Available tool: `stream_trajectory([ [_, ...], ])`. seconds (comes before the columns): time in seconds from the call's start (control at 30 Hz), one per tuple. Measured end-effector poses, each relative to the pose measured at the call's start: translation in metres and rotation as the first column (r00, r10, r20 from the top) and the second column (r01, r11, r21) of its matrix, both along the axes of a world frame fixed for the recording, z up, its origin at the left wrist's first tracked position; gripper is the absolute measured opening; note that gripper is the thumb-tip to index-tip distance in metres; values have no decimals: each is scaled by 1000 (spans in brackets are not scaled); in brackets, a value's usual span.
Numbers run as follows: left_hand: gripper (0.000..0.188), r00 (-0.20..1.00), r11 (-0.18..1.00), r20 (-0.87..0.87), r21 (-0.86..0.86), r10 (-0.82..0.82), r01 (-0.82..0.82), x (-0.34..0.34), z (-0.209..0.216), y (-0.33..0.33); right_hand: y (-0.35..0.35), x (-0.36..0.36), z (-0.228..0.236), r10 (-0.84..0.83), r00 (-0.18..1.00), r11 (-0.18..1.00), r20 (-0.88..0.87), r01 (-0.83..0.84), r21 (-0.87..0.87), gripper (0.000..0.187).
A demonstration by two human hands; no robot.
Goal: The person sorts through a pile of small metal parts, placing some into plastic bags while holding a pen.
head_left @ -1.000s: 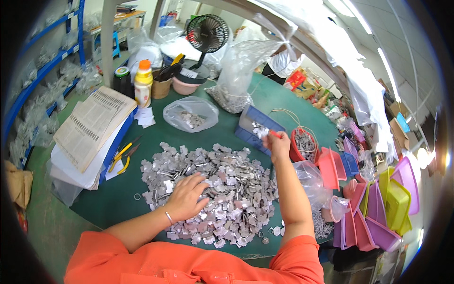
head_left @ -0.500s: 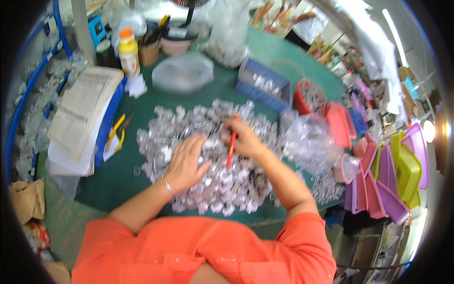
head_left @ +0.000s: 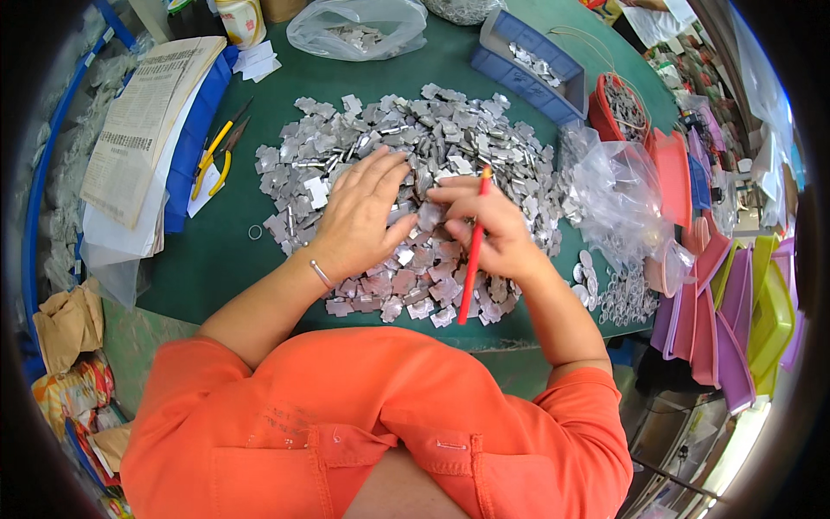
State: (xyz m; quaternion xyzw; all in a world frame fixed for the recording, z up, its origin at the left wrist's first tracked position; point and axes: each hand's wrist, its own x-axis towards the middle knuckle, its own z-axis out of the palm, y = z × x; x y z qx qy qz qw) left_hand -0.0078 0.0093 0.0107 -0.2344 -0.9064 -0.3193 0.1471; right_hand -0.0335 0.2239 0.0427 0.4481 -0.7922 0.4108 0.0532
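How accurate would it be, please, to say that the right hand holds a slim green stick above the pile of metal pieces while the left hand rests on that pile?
Not quite: the slim stick is red, not green, as the head view shows. The right hand does hold it above the pile of metal pieces, and the left hand rests on that pile.

Our left hand [head_left: 359, 212] is palm-down, fingers [head_left: 389, 176] stretched forward and close together — thumb [head_left: 399, 230] poking out to their right, toward our right hand [head_left: 491, 227]. That one's half curled in a grip, fingertips [head_left: 437, 195] aimed back leftward, just apart from the left hand. Both forearms [head_left: 270, 301] slant in from behind the fingers, elbows [head_left: 581, 365] kinda wide.
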Motion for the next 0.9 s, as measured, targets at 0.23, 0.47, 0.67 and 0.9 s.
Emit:
stream_trajectory([
  [0.23, 54, 1000, 1000, 3, -11, -16, 16, 0, 1, 3, 24, -119, -26, -464, 867, 876, 183, 480, -51, 20],
  [0.47, 55, 1000, 1000, 25, -19, 1, -1, 0, 0, 1, 26, -137, -41, -456, 826, 888, 331, 449, 101, 21],
  [0.67, 55, 999, 1000, 32, -27, 2, -1, 0, 0, 1, 29, -105, 9, 44, 611, 986, 791, 99, -132, 19],
  [0.9, 56, 1000, 1000, 26, -21, -13, 14, -1, 2, 2, 29, -172, -43, -263, 857, 964, 443, 252, 85, 22],
])
